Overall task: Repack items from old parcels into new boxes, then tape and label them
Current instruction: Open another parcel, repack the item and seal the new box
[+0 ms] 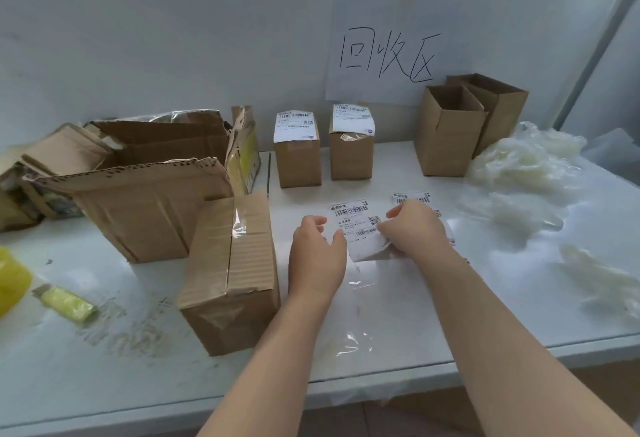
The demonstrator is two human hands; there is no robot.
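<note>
Two hands (317,256) (417,228), two loose labels (353,216) (412,198)

Bare tabletop (485,298) lies open right of the taped box (235,280) (plastic wrap heaps (526,166) crowd the far right).

— How many sealed, labelled boxes (298,163) (351,159) at the back?
— Two, and two open boxes (446,138) (504,114) beside them.
— Loose labels (353,216) (412,197)?
— Two.
— Anything else?
— One taped box (232,274) lying flat, one big torn carton (149,201), and one handwritten sign (384,55).
</note>
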